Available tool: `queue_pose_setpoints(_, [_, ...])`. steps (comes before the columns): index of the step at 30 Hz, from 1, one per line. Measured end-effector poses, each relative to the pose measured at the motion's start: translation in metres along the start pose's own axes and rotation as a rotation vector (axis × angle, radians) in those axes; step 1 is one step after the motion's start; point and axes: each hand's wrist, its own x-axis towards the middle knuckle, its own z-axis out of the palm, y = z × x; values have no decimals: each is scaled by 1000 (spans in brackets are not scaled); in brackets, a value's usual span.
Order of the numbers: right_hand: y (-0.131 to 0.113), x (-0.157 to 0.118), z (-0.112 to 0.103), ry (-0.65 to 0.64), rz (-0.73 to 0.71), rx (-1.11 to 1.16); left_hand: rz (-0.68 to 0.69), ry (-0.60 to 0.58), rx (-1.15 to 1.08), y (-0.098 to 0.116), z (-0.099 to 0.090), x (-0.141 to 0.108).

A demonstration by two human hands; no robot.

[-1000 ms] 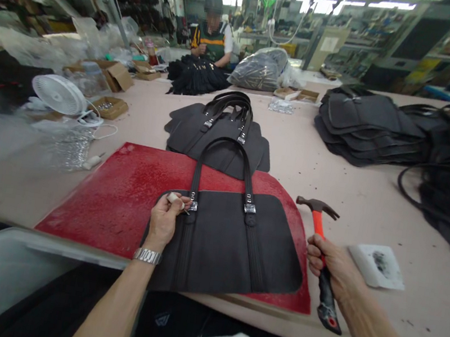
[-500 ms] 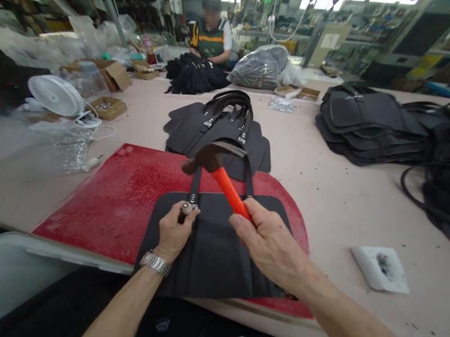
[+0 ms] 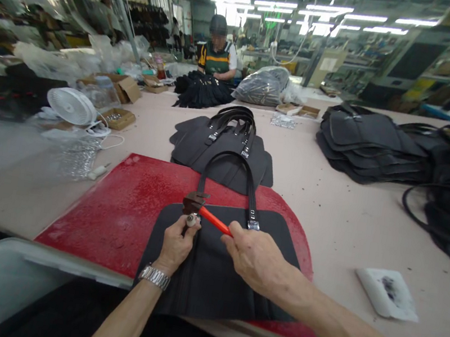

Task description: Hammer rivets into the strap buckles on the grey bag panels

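Note:
My right hand (image 3: 252, 252) is closed around the orange handle of a claw hammer (image 3: 216, 221). The hammer's dark head is low, right at the top of a short metal punch (image 3: 191, 219). Fingers of my left hand (image 3: 176, 245), with a steel watch on the wrist, pinch that punch upright at the base of the left strap. Under both hands lies a black bag panel (image 3: 224, 282) with a looped handle (image 3: 233, 155); a metal buckle (image 3: 253, 225) shows at the right strap. The panel rests on a red board (image 3: 117, 202).
Beyond the board lies a stack of finished-looking black panels (image 3: 193, 152) with handles. More black panels (image 3: 370, 140) are piled at right. A white packet (image 3: 388, 294) lies right, a small fan (image 3: 71, 106) left. A co-worker (image 3: 218, 56) sits across the table (image 3: 353, 223).
The hammer has come down from above the panel to the punch top. My left hand still holds the punch at the left strap. The view has tilted up slightly.

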Motion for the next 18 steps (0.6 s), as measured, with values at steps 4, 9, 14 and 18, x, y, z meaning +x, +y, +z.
queue_pose_setpoints(4, [-10,6,-18,363,54,174,-15,-3,-26,2,0,0])
queue_pose_setpoints(9, [0,-1,3,79,11,-12,-21,-30,2,0,0,0])
queue_pose_setpoints(14, [-6,3,-24,306,93,179,-20,-1,-26,-2,1,0])
queue_pose_setpoints(18, [-14,1,-18,442,91,275,-23,-14,-13,-1,1,0])
